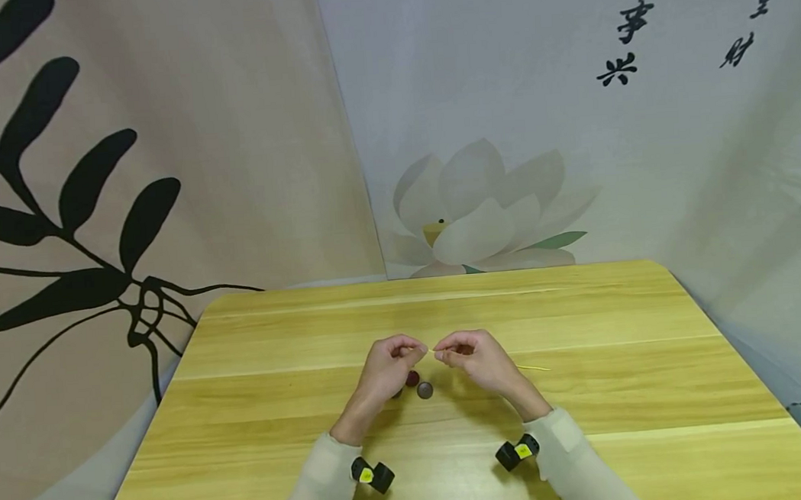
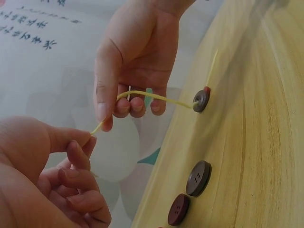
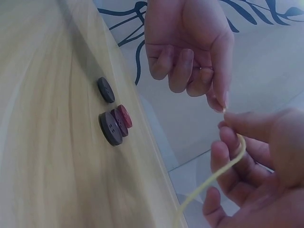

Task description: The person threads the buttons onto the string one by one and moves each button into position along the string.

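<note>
Looks like one round brown button [image 2: 201, 101] is strung on the thin yellow cord [image 2: 161, 97] — left hand [image 1: 390, 365], right hand [image 1: 480, 360] both pinching cord; round maroon button [image 2: 178, 209], round dark-brown button [image 2: 199, 178] unstrung.

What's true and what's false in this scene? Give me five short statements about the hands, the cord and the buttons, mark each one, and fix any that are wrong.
1. The left hand and the right hand both pinch the yellow cord. True.
2. The left hand lies flat on the table. False: it is raised above the table, pinching the cord near its end.
3. In the left wrist view, the cord runs from the right hand to a brown button. True.
4. A dark red button lies on the table. True.
5. The dark red button is square. False: it is round.
</note>
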The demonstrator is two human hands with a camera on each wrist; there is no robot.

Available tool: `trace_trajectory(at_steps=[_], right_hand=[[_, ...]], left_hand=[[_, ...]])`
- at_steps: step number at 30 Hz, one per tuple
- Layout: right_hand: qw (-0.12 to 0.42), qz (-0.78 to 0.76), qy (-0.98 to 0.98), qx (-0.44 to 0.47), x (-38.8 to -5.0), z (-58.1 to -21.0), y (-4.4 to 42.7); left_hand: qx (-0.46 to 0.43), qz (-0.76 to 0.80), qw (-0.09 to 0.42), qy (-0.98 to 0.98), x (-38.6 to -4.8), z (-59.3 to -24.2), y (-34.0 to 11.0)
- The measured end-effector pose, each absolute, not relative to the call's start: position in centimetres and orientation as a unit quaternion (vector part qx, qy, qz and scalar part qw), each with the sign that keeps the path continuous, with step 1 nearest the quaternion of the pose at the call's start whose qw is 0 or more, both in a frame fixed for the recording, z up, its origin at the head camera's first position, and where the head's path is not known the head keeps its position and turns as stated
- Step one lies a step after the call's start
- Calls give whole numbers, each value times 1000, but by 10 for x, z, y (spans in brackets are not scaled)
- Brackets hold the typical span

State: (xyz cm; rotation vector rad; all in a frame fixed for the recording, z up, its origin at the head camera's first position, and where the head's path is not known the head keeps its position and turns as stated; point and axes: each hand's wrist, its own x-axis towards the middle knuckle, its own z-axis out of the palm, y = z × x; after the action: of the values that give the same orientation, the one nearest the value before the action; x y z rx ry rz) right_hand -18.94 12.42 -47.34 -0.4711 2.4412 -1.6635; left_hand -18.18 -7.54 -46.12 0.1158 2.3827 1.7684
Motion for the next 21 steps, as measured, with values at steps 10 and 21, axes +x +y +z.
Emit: trace_trajectory(at_steps=[10, 21], right_hand=[[76, -561, 810, -151, -188, -471, 125], [69, -552, 816, -156, -190, -471, 122]], left_hand=[[45, 596, 95, 796, -182, -464, -76], [41, 599, 96, 794, -182, -462, -78]])
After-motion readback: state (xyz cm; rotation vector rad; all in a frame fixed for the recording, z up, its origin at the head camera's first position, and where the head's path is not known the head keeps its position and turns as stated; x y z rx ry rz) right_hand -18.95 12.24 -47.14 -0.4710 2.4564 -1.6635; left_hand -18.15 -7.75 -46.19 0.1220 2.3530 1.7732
